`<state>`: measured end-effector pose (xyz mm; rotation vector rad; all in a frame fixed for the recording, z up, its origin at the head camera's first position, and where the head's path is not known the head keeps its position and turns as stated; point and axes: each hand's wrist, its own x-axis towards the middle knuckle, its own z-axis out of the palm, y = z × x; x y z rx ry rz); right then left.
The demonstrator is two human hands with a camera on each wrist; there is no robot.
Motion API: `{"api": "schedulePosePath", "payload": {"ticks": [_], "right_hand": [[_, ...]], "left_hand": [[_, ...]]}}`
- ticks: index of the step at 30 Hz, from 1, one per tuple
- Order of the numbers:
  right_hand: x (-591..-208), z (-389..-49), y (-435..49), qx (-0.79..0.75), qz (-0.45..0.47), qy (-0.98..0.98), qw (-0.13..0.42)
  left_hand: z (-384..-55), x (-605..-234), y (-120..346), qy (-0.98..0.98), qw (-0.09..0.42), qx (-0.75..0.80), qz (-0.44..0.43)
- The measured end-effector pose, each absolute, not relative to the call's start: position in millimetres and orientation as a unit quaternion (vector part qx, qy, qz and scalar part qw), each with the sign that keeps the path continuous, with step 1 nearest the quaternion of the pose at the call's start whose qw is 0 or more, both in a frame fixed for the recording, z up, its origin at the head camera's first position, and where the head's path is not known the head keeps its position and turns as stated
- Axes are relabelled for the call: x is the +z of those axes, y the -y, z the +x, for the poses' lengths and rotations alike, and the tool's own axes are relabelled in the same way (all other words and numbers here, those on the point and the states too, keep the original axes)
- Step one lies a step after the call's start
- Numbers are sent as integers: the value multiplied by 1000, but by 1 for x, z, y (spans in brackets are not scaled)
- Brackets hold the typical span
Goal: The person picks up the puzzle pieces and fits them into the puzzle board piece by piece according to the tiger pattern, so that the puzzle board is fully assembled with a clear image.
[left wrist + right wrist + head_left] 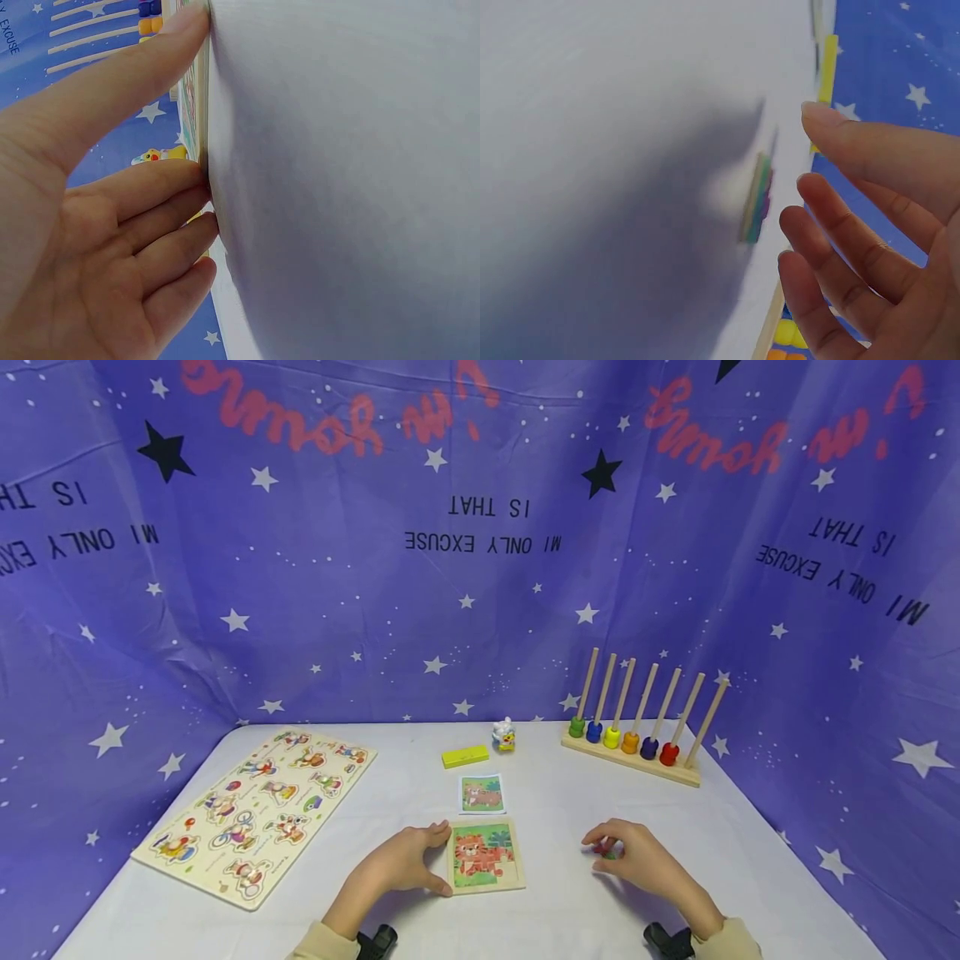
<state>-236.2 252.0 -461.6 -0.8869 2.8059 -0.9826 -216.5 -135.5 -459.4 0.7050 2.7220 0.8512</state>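
Note:
My left hand [408, 860] rests against the left edge of a small wooden jigsaw puzzle [486, 856] with a tiger picture. Its thumb touches near the front corner and its fingertips the far corner; in the left wrist view the fingers are nearly straight against the edge. The puzzle's lower right part shows bare wood. My right hand [637, 858] hovers low over the table, loosely bent around a small puzzle piece [609, 851]. In the right wrist view that piece [756, 199], green and purple on pale wood, lies on the table with the fingertips apart from it.
Behind the puzzle lies a picture card [482, 795], then a yellow oblong object [465, 757] and a small figurine [504, 735]. A large wooden picture board [255, 810] lies at left. At the back right stands a peg rack [630, 758] with coloured beads.

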Motion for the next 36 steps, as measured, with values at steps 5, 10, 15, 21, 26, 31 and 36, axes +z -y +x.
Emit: {"api": "schedulePosePath", "payload": {"ticks": [5, 10, 15, 21, 26, 31, 36], "right_hand": [[-464, -240, -261, -303, -282, -910, 24], [-465, -243, -268, -290, -283, -914, 18], [-468, -245, -271, -291, -280, -914, 29], [-470, -243, -271, -300, -265, -916, 31], [-472, -239, -269, -309, -236, -921, 19], [-472, -236, -267, -318, -227, -920, -7], [-469, -234, -261, -327, -235, -915, -15]], "left_hand": [[-217, -460, 136, -922, 102, 289, 236], [-217, -460, 136, -922, 101, 290, 235], [-218, -462, 136, -922, 104, 293, 231], [-217, -463, 135, -922, 108, 293, 228], [-217, -463, 135, -922, 109, 293, 226], [-218, -463, 135, -923, 109, 289, 229], [-218, -463, 135, -924, 108, 287, 228]]}}
